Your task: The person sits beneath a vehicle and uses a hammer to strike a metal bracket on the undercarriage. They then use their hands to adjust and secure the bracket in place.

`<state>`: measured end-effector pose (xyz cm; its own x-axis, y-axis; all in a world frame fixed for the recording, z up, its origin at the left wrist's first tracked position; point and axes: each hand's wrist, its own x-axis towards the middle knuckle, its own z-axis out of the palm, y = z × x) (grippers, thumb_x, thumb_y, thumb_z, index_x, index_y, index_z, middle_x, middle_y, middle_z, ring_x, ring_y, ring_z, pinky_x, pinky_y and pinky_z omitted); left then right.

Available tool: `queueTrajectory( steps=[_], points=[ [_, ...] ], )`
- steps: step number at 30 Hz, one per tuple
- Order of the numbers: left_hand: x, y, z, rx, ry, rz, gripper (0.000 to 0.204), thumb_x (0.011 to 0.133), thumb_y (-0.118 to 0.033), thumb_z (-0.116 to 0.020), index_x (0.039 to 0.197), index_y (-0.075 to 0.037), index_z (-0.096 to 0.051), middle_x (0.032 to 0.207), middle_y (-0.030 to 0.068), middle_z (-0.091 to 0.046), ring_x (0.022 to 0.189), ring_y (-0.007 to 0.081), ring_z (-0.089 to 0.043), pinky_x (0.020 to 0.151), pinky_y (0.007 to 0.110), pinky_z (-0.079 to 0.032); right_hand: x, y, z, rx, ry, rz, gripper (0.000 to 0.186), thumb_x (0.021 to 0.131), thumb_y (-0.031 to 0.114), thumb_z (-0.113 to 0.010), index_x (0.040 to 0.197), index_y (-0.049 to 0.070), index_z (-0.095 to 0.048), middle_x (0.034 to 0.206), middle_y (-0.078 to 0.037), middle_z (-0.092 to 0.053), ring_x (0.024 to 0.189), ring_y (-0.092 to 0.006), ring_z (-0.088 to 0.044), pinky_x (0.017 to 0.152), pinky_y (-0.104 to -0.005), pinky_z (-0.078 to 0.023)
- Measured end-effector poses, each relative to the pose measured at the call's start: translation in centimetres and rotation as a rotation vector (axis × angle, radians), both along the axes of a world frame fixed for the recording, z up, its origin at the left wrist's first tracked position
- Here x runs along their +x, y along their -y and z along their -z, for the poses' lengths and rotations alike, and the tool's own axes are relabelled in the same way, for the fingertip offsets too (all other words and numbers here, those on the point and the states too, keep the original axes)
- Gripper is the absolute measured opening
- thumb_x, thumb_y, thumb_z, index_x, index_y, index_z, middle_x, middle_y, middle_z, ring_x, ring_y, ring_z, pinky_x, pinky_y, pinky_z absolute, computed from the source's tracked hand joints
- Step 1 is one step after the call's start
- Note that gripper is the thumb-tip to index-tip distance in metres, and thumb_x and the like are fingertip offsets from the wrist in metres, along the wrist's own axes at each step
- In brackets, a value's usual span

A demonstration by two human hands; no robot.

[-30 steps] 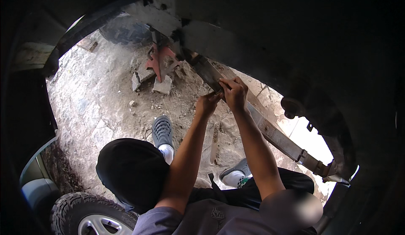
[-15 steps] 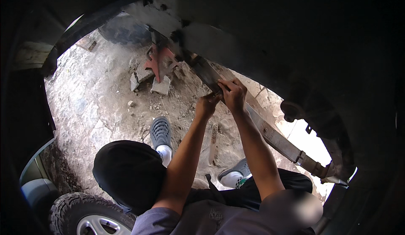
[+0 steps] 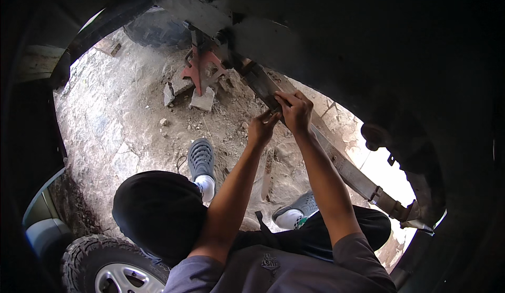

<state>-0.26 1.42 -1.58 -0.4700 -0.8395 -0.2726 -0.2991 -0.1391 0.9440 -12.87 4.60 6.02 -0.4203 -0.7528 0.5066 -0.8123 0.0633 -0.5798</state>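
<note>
A long metal leaf spring [image 3: 344, 169] runs slantwise under the dark vehicle body, from the upper middle toward the lower right. My left hand [image 3: 261, 129] is closed at its near edge, thumb and fingertips pressed together. Just beside it, my right hand [image 3: 296, 112] grips the spring from above with bent fingers. The fingertips of both hands nearly meet on the dark upper stretch of the spring [image 3: 259, 83]. Any small part between them is too hidden to make out.
A red jack stand [image 3: 199, 71] stands on the rough ground near broken concrete pieces [image 3: 202, 99]. A tire lies at the far left [image 3: 158, 29]; a wheel with a silver rim [image 3: 113, 269] is at lower left. The dark vehicle body [image 3: 336, 40] hangs overhead.
Both hands stay on the leaf spring with only slight shifts of the fingers. The view has moved a little, and the ground behind appears slightly higher.
</note>
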Motion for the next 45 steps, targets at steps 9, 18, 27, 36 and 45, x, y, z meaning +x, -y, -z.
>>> queueTrajectory(
  steps=[9,18,27,36,45],
  points=[
    [0.4,1.0,-3.7,-0.027,0.145,0.148,0.056,0.095,-0.053,-0.075,0.137,-0.015,-0.072,0.105,0.0183,-0.079,0.098,0.0294,-0.077,0.084,0.041,-0.057,-1.3,-3.8,1.2,0.054,-0.039,0.072,0.017,0.086,0.011,-0.085,0.103,0.014,-0.085,0.08,-0.01,-0.067,0.071,-0.0273,-0.067,0.068,-0.0383,-0.055],
    [0.0,-0.3,-0.8,-0.152,0.045,-0.029,0.056,0.095,-0.055,-0.072,0.132,-0.013,-0.075,0.078,0.0169,-0.075,0.077,0.0358,-0.075,0.069,0.045,-0.056,-0.2,-1.6,1.1,-0.043,-0.073,0.038,0.019,0.084,0.007,-0.086,0.102,0.011,-0.085,0.081,-0.009,-0.069,0.07,-0.0239,-0.068,0.065,-0.0347,-0.054],
    [0.4,-0.2,-0.8,-0.118,0.036,0.008,0.058,0.098,-0.058,-0.065,0.139,-0.016,-0.07,0.078,0.0127,-0.077,0.079,0.0332,-0.077,0.071,0.046,-0.057,-1.2,-3.4,0.3,0.148,-0.018,-0.037,0.02,0.084,0.008,-0.085,0.104,0.01,-0.084,0.086,-0.01,-0.07,0.076,-0.0272,-0.07,0.069,-0.0386,-0.056],
    [-0.3,-0.5,-0.6,0.014,-0.011,0.013,0.056,0.098,-0.056,-0.065,0.137,-0.016,-0.071,0.081,0.0086,-0.078,0.082,0.028,-0.078,0.074,0.042,-0.058,-1.0,-2.9,0.6,0.026,-0.016,-0.006,0.019,0.085,0.007,-0.085,0.103,0.01,-0.083,0.083,-0.012,-0.069,0.073,-0.028,-0.07,0.069,-0.0374,-0.056],
    [0.1,0.4,-0.8,0.007,0.064,0.075,0.057,0.099,-0.052,-0.069,0.144,-0.017,-0.068,0.083,0.0062,-0.078,0.076,0.0166,-0.073,0.07,0.034,-0.055,-0.8,-4.8,1.9,-0.018,-0.031,0.065,0.02,0.085,0.008,-0.085,0.104,0.009,-0.083,0.083,-0.012,-0.069,0.073,-0.027,-0.069,0.068,-0.0362,-0.055]
  ],
)
